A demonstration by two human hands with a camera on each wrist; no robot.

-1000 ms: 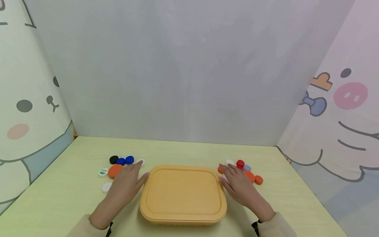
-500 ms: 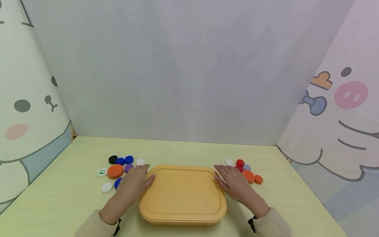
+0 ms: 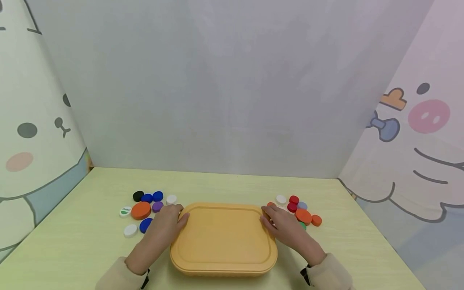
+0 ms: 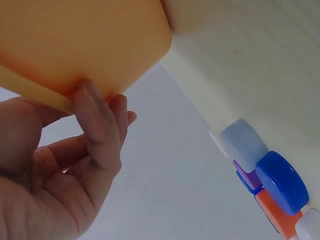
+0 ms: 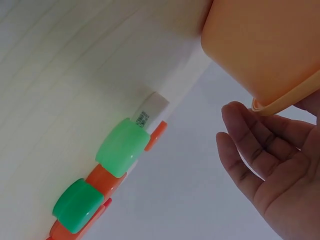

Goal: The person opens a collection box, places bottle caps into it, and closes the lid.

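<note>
Left caps (image 3: 141, 210): lower left; a sideways swing of the hand could scatter them
Left hand (image 3: 163, 223): thumb over, fingers curled under, gripping the lid edge
Box (image 4: 90, 42): lower centre, lid (image 3: 224, 237) on; uneven pull may tilt it
Right hand (image 3: 286, 226): pinching opposite edge; shallow fingertip hold might slip
Right caps (image 3: 303, 216): lower right; a sudden jerk could knock them

Left hand (image 4: 60, 185): grips rim of orange box (image 4: 90, 40). Pale cap (image 4: 243, 142), ridged blue bottle cap (image 4: 284, 182): seen against tabletop (image 4: 260, 65) edge.
</note>
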